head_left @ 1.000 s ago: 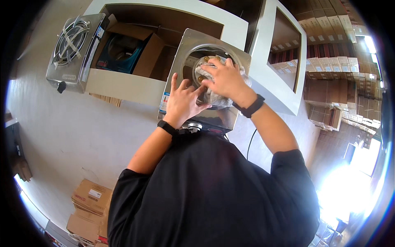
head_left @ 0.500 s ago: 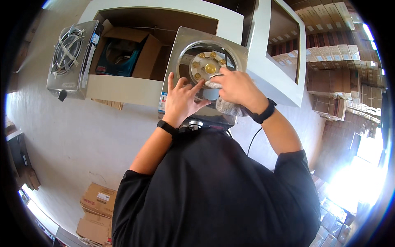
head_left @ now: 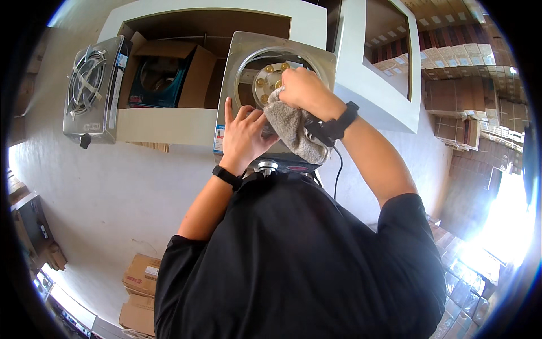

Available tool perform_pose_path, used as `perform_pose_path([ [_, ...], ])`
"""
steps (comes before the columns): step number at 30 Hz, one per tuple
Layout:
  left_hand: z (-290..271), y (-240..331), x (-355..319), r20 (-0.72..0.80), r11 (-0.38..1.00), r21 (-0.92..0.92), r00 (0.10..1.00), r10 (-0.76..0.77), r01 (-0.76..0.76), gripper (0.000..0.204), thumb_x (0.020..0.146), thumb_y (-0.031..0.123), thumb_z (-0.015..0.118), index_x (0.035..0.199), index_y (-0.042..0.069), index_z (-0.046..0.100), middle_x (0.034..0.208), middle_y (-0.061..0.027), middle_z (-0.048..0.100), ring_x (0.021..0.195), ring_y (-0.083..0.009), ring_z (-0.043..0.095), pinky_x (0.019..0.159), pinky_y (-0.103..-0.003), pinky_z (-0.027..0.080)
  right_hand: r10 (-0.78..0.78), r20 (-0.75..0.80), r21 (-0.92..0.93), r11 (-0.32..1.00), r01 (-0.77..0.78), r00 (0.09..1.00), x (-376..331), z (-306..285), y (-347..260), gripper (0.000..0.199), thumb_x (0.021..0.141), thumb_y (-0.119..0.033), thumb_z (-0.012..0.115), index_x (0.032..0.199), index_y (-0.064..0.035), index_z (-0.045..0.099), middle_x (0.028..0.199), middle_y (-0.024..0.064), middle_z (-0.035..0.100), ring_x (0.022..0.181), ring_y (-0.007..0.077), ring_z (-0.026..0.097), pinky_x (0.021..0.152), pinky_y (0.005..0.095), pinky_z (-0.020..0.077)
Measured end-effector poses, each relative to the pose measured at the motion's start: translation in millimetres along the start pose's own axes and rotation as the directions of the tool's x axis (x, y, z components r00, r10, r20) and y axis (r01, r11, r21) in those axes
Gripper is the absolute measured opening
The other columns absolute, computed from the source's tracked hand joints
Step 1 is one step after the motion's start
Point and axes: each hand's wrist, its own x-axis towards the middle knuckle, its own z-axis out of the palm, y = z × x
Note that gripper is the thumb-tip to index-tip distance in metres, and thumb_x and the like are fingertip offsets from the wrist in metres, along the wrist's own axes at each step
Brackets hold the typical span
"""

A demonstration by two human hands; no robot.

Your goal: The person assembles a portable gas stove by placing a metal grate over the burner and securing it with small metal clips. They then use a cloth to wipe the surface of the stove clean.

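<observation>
In front of me a single-burner gas stove [head_left: 231,70] with a steel top lies at the edge of a white cabinet. Several brass caps sit on its round burner [head_left: 260,82], inside a circular opening. My right hand [head_left: 305,90] is closed on a grey cloth [head_left: 292,129] and presses down at the burner, covering part of it. The cloth hangs over the stove's near right side. My left hand [head_left: 244,135] rests on the near left of the stove top, fingers spread, holding nothing. A silver knob [head_left: 266,167] shows on the stove's near side.
Left of the cabinet opening stands another steel stove [head_left: 93,96] with a taped grate. An open cardboard box [head_left: 204,73] in the cabinet [head_left: 164,122] holds a teal stove box [head_left: 155,82]. Cartons [head_left: 141,275] stack at lower left. A black cable [head_left: 339,175] runs down at right.
My right hand has moved up and a little left across the burner with the cloth, and more of the cloth now shows. The left hand stays on the stove top. The view has shifted slightly.
</observation>
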Motion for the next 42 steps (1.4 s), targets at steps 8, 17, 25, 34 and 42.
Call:
perform_pose_path([
  [8, -8.7, 6.3, 6.4, 0.104, 0.998, -0.001, 0.993, -0.063, 0.064, 0.057, 0.077, 0.045, 0.081, 0.127, 0.021, 0.071, 0.105, 0.0022, 0.071, 0.108, -0.0219, 0.063, 0.125, -0.066, 0.016, -0.019, -0.023, -0.109, 0.994, 0.016, 1.0, 10.4, 3.1, -11.5, 0.026, 0.077, -0.019, 0.074, 0.092, 0.0029, 0.077, 0.099, 0.0269, 0.075, 0.096, 0.0447, 0.074, 0.087, 0.0501, 0.0608],
  [17, -2.3, 2.9, 1.9, 0.061, 0.998, 0.053, 0.998, 0.024, -0.027, 0.06, 0.081, 0.056, 0.076, 0.127, 0.017, 0.071, 0.115, 0.0007, 0.065, 0.105, -0.0206, 0.062, 0.124, -0.071, 0.014, -0.048, 0.051, -0.12, 0.991, 0.054, 0.998, 17.6, 8.8, -17.2, 0.045, 0.086, -0.039, 0.078, 0.098, 0.0045, 0.078, 0.101, 0.0308, 0.074, 0.099, 0.0457, 0.074, 0.09, 0.0483, 0.0592],
  [25, -6.2, 1.7, -2.3, 0.059, 0.999, 0.037, 0.998, 0.026, -0.028, 0.059, 0.081, 0.052, 0.073, 0.13, 0.019, 0.07, 0.127, -0.0006, 0.063, 0.109, -0.0218, 0.061, 0.126, -0.071, 0.008, -0.291, -0.166, 0.087, 0.947, 0.308, 0.942, -88.5, -6.3, 16.9, 0.101, 0.08, -0.063, 0.081, 0.157, -0.01, 0.044, 0.163, 0.0338, 0.027, 0.141, 0.0538, 0.045, 0.11, 0.0568, 0.0467],
  [34, 2.1, -5.9, -4.8, -0.093, 0.994, -0.096, 0.995, 0.048, -0.057, 0.047, 0.087, 0.041, 0.07, 0.126, 0.015, 0.071, 0.113, -0.0047, 0.071, 0.107, -0.0243, 0.063, 0.128, -0.065, 0.008, -0.368, -0.133, -0.042, 0.93, 0.366, 0.92, -71.4, 27.7, -5.5, 0.082, 0.069, -0.025, 0.088, 0.143, -0.0095, 0.057, 0.155, 0.0315, 0.04, 0.122, 0.0544, 0.059, 0.099, 0.0553, 0.0548],
  [42, -9.8, 0.0, -6.4, -0.026, 0.991, -0.13, 1.0, 0.009, -0.012, 0.046, 0.095, 0.047, 0.064, 0.118, 0.008, 0.075, 0.092, -0.0044, 0.071, 0.101, -0.023, 0.065, 0.127, -0.066, 0.011, 0.007, -0.03, 0.431, 0.902, 0.007, 1.0, 4.2, -19.3, -18.2, 0.053, 0.077, -0.024, 0.078, 0.119, 0.0067, 0.07, 0.109, 0.0242, 0.076, 0.101, 0.0337, 0.074, 0.09, 0.0392, 0.0569],
])
